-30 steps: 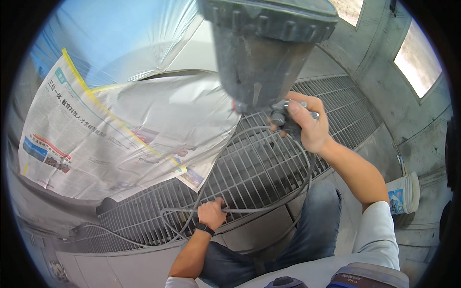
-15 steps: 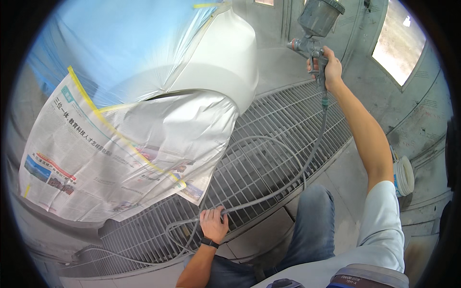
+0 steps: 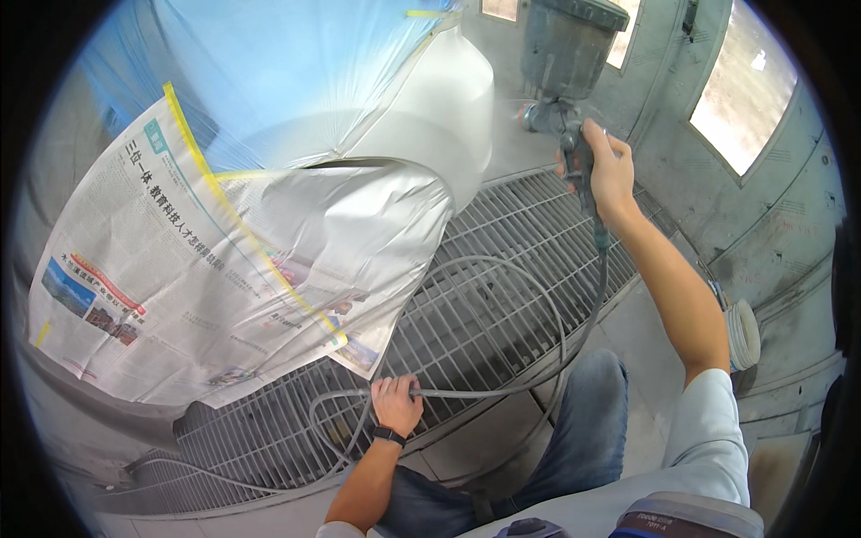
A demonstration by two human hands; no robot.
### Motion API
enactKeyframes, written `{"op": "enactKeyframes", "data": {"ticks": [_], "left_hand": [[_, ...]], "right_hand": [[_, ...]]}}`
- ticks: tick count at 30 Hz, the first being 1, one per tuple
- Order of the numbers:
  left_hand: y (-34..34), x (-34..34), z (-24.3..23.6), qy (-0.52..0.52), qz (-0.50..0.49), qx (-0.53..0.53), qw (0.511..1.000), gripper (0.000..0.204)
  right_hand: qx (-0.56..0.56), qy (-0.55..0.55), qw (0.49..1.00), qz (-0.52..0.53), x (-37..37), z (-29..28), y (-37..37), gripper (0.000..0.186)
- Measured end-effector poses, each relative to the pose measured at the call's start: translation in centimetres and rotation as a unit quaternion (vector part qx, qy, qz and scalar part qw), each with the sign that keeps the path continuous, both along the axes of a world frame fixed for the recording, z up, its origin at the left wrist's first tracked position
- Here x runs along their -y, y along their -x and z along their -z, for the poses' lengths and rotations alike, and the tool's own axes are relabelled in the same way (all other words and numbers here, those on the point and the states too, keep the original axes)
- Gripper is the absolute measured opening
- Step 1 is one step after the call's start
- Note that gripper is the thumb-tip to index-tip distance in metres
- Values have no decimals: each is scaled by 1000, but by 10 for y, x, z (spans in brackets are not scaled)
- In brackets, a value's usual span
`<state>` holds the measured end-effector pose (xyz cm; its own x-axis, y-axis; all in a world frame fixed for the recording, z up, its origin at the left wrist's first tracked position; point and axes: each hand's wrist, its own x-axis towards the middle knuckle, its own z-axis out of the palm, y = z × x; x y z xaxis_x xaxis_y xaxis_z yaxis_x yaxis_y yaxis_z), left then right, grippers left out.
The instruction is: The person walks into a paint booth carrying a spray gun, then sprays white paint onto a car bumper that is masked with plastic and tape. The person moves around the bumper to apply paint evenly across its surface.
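My right hand (image 3: 612,177) is wrapped round the grip of a spray gun (image 3: 563,121), held up at the right with its grey cup (image 3: 572,54) on top. The nozzle points left, toward a glossy white car body panel (image 3: 417,112), and stands apart from it. A faint haze hangs between them. From the gun's lower end a grey air hose (image 3: 502,393) curves down to my left hand (image 3: 397,403), which is closed on it low in the middle. Newspaper sheets (image 3: 170,278) edged with yellow tape cover the area below the panel, and blue plastic film (image 3: 260,67) covers the area beside it.
A metal floor grating (image 3: 502,314) runs beneath the hose, which lies partly looped on it. A white bucket (image 3: 743,334) stands by the grey wall (image 3: 780,242) at the right. My bent knee (image 3: 592,394) is close to the hose.
The spray gun in my right hand has moved slightly left and nearer to me, and its cup looks larger. The hose's curve has shifted with it. My left hand has barely moved.
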<state>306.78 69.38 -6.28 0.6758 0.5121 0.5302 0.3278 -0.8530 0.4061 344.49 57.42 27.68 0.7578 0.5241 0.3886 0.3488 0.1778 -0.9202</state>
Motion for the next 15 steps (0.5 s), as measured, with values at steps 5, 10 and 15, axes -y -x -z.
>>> {"op": "enactKeyframes", "data": {"ticks": [5,10,15], "left_hand": [[-3,-6,9,1,-10,8,1000,14],[5,-7,10,6,-22,3,1000,17],[2,-7,4,15,-16,-8,1000,19]], "right_hand": [[15,23,993,-116,-1,-7,99,51],[-28,13,957,-288,-30,-5,130,45],[35,6,972,-232,-38,-9,75,57]]}}
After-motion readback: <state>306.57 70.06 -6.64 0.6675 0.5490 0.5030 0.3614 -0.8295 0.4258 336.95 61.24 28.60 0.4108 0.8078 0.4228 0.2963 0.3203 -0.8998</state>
